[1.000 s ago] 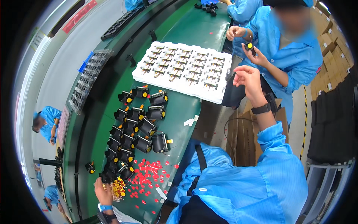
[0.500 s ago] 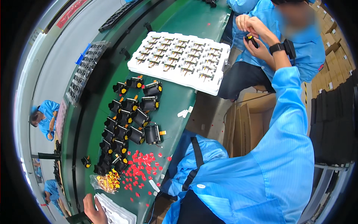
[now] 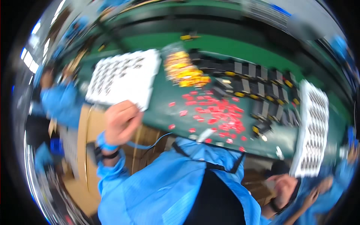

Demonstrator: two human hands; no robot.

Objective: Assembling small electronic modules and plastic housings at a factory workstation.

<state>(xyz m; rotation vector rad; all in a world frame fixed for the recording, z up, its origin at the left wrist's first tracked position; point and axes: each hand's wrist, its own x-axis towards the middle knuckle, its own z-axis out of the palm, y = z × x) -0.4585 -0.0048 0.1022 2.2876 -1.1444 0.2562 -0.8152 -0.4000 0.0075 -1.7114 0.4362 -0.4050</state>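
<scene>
My left hand (image 3: 122,122) is raised over the near edge of a white tray (image 3: 144,99) of small dark parts. Its fingers are curled in; what they hold, if anything, is hidden. At the lower right my right hand (image 3: 284,187) hangs off the table edge, below a second white tray (image 3: 300,165). Motion smears its fingers. Between the trays, rows of black housings with yellow pieces (image 3: 258,90) stand on the green table (image 3: 165,120). Red film pieces (image 3: 217,112) lie scattered in front of them. A clear bag of yellow-orange pieces (image 3: 182,71) lies near the left tray.
One co-worker in blue (image 3: 62,101) sits at the left, and another's hands (image 3: 315,193) show beside my right hand. Cardboard boxes (image 3: 90,150) stand below the table at the left. A blue cord (image 3: 146,146) runs from my left wrist. A dark rail (image 3: 168,32) borders the table's far side.
The view has swung left, bringing the near-left tray fully into sight. My right arm has come back from its reach toward the co-worker. My left hand's fingers are more curled.
</scene>
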